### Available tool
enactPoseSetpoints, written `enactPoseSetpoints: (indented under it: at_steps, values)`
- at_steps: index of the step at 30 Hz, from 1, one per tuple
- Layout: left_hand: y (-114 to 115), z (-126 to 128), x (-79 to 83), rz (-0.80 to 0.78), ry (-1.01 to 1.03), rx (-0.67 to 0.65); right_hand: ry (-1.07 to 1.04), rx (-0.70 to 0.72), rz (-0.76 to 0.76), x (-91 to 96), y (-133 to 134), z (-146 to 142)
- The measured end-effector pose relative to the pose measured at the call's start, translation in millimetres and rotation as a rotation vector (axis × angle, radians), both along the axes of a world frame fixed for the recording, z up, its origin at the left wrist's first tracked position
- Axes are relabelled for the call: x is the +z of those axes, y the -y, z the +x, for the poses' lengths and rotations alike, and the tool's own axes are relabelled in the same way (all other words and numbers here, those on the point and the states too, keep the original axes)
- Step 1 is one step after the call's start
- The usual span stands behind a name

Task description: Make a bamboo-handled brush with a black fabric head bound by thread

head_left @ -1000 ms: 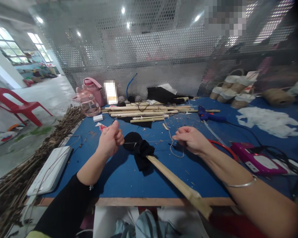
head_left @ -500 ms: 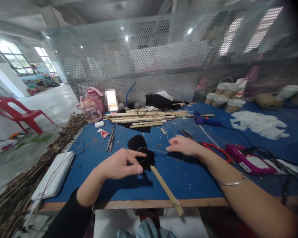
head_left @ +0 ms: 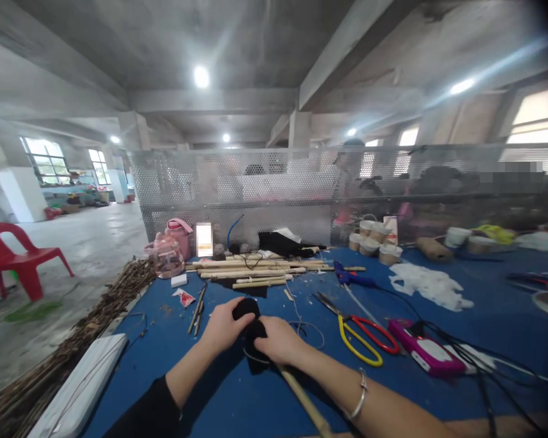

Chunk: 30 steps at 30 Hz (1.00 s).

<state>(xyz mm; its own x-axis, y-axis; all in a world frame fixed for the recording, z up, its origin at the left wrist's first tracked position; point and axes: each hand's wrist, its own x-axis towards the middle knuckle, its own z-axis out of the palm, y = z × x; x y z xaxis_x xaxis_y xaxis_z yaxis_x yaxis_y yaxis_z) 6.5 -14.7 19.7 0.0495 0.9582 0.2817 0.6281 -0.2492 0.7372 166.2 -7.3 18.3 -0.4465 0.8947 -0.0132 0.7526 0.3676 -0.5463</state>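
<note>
The bench (head_left: 196, 401) leaves open room at seven o'clock from the black cloth (head_left: 256, 331); its near edge shows at five. The pale stick (head_left: 304, 398), likely light and stiff, runs toward five and offers a firm hold. Scissors (head_left: 349, 325) crowd three o'clock. The left hand (head_left: 226, 325) and right hand (head_left: 278, 340), close together, grip the cloth centrally; it looks soft, best pinched gently.

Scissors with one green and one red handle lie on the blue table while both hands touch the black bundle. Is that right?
Not quite: the head view shows scissors with one yellow handle, not green. The rest holds, with left hand and right hand on the black bundle.
</note>
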Motion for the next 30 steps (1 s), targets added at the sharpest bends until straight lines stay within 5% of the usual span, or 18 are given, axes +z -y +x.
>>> enactPoseSetpoints:
  at_steps: [4,9,15,20,26,30]
  values:
    - [19,-8,16.0,0.023,0.008,0.058,-0.283,0.019,-0.137,-2.3,12,-1]
    - [41,-11,38.4,-0.061,0.201,-0.189,-0.469,0.206,-0.093,8.7,35,2]
    - [63,0,32.3,-0.076,0.319,-0.221,-0.612,0.126,-0.203,-8.9,70,0]
    - [78,-8,22.3,-0.128,0.441,-0.337,-0.489,0.292,-0.437,4.4,75,27]
    - [96,10,-3.7,-0.150,1.377,0.109,-0.688,0.133,-0.289,1.7,62,45]
    - [105,25,-5.9,-0.308,1.710,0.321,-0.826,0.025,-0.264,-18.9,72,33]
